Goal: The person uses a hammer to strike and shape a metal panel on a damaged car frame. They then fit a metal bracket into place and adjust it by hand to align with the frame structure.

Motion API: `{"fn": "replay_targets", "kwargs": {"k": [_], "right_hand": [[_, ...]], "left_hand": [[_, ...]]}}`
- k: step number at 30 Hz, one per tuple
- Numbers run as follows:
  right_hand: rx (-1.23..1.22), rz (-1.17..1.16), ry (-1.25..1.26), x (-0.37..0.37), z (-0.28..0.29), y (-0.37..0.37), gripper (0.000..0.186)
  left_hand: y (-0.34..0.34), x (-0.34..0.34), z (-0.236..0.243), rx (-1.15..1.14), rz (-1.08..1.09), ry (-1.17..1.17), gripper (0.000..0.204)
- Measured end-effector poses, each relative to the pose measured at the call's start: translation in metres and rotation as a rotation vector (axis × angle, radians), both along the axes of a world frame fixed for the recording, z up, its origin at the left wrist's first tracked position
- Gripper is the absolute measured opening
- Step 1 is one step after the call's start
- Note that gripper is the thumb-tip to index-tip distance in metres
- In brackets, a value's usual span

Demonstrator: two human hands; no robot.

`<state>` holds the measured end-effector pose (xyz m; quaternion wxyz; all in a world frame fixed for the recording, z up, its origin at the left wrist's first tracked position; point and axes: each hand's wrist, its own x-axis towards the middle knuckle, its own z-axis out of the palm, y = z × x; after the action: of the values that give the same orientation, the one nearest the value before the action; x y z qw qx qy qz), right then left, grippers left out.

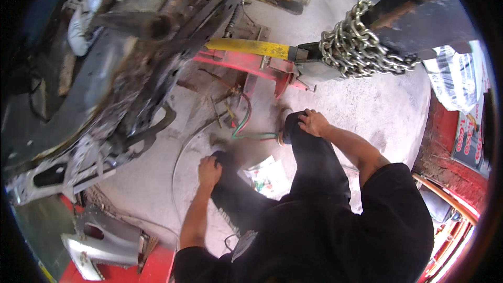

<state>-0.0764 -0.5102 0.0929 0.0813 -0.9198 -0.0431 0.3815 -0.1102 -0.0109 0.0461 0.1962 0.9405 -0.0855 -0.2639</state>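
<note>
My left hand rests on my left knee, its fingers lightly bent and nothing seen in them. On my right knee lies my right hand, fingers apart and empty. Both legs are in black trousers, knees bent. On the floor between and beyond my knees runs a red and green hose, close to a small metal tool with thin rods, whose kind I cannot make out.
A rusty vehicle frame fills the left. Ahead stand a red steel beam, a yellow bar and a dark post wrapped in chain. A silver body panel lies lower left. Papers lie between my legs.
</note>
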Motion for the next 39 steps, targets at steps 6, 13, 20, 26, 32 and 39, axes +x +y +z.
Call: {"fn": "replay_targets", "kwargs": {"k": [6, 13, 20, 26, 32, 39], "right_hand": [[0.149, 0.041, 0.073, -0.068, 0.108, 0.037, 0.065], [0.335, -0.545, -0.226, -0.077, 0.187, -0.067, 0.045], [0.808, -1.295, -0.858, 0.011, 0.298, -0.234, 0.045], [1.001, -0.824, -0.969, 0.091, 0.411, -0.238, 0.051], [0.951, -0.424, -0.639, 0.108, 0.408, -0.243, 0.05], [0.744, -0.358, -0.667, 0.112, 0.403, -0.221, 0.043]], "left_hand": [[-0.052, -0.065, 0.115, 0.127, 0.136, 0.135, 0.042], [-0.032, -0.078, 0.172, -0.311, 0.362, 0.417, 0.046], [-0.001, -0.129, 0.16, -0.076, 0.609, 0.169, 0.038], [-0.131, -0.19, 0.166, -0.061, 0.724, 0.122, 0.033], [-0.265, -0.192, 0.21, -0.053, 1.149, -0.078, 0.035], [-0.32, -0.233, 0.256, -0.319, 1.386, 0.162, 0.035]]}}
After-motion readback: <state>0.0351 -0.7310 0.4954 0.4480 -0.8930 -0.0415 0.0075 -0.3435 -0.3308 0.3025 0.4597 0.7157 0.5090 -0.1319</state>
